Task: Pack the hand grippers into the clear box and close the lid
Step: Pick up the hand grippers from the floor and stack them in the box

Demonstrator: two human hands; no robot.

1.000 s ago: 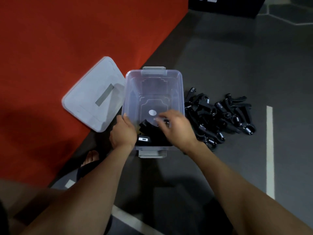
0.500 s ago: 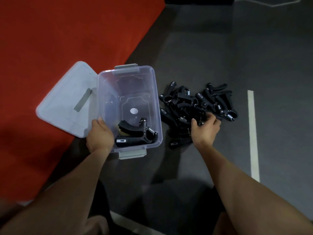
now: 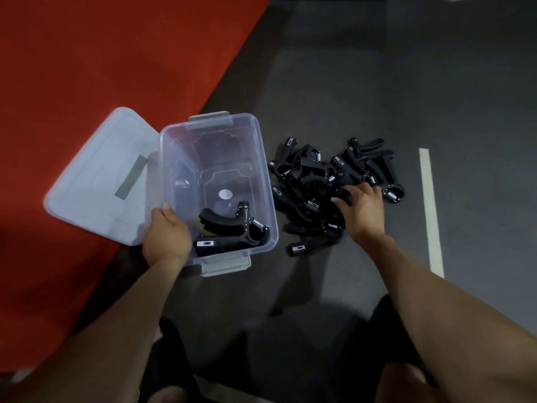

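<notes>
My left hand [image 3: 167, 237] still grips the near-left rim of the clear plastic box [image 3: 263, 170], where one black hand gripper [image 3: 229, 231] lies at the near end. My right hand [image 3: 363, 209], curled on the pile half a second ago, now spreads its fingers flat over the heap of black spring hand grippers [image 3: 325, 181], holding nothing. The translucent lid [image 3: 96, 181] stays on the red mat [image 3: 101, 53], off the box.
</notes>
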